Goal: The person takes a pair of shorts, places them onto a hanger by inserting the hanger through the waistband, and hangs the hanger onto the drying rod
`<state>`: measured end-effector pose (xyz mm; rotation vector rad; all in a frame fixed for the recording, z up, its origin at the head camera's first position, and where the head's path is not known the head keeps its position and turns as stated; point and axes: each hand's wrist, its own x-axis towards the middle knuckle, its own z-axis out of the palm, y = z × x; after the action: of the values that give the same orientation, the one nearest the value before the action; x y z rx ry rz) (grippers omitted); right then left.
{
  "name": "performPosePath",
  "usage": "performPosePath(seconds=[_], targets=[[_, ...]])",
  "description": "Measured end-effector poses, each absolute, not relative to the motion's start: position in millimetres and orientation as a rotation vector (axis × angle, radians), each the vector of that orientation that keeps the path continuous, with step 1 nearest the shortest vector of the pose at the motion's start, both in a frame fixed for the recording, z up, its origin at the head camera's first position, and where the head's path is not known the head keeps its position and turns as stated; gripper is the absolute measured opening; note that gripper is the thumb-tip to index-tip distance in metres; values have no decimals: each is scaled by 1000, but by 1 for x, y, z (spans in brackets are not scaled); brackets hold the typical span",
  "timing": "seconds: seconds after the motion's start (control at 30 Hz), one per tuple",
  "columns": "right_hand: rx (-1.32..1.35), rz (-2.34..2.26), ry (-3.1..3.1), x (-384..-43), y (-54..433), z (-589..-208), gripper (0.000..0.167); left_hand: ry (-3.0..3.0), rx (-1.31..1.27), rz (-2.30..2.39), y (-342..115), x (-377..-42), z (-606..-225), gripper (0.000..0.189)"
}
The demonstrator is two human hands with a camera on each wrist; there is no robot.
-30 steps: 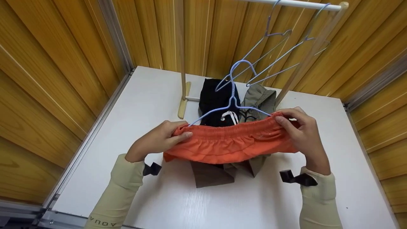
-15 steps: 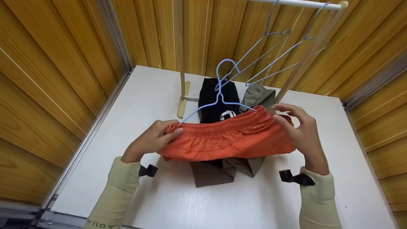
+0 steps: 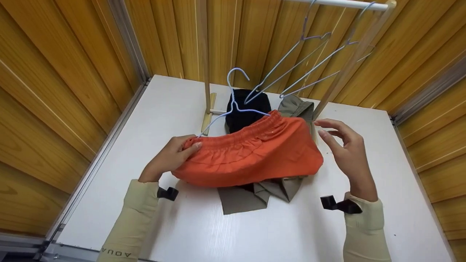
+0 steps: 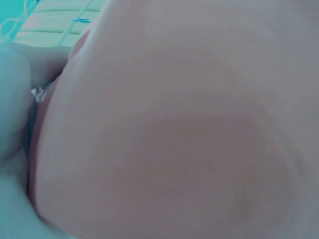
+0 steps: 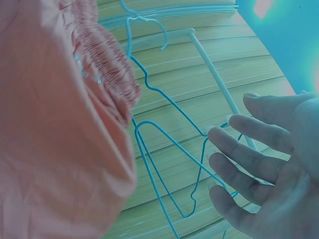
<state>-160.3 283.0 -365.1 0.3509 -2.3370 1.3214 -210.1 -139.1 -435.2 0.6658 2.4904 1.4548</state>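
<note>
Orange shorts [image 3: 247, 153] with a gathered elastic waistband hang on a light blue wire hanger [image 3: 233, 103], its hook and shoulders rising out of the waist. At the left end of the waistband my left hand [image 3: 173, 154] pinches the cloth and hanger, thumb in front. In the left wrist view the shorts [image 4: 174, 129] fill most of the picture. My right hand [image 3: 346, 149] is off to the right, apart from the shorts, its fingers loosely bent around nothing. The right wrist view shows that hand [image 5: 269, 164] with spread fingers beside the shorts [image 5: 60, 134].
Behind stands a clothes rack with a white rail [image 3: 338, 3] and wooden posts. Two wire hangers [image 3: 309, 72] hang from its right side. Folded black clothing [image 3: 247, 105] and grey-green clothing [image 3: 242, 200] lie on the white table [image 3: 273, 236] beneath the shorts. Wood-panelled walls enclose the table.
My right hand has let go of the waistband's right end. The left hand, shorts and hanger have shifted left, and the hanger has tilted. The shorts' right side now droops.
</note>
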Motion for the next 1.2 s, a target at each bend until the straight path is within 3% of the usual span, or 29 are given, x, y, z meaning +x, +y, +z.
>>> performPosePath(seconds=[0.43, 1.2], targets=[[340, 1346, -2406, -160, 281, -374, 23, 2539, 548, 1479, -144, -218, -445, 24], [255, 1382, -2658, -150, 256, -403, 25, 2946, 445, 1293, -136, -211, -420, 26]])
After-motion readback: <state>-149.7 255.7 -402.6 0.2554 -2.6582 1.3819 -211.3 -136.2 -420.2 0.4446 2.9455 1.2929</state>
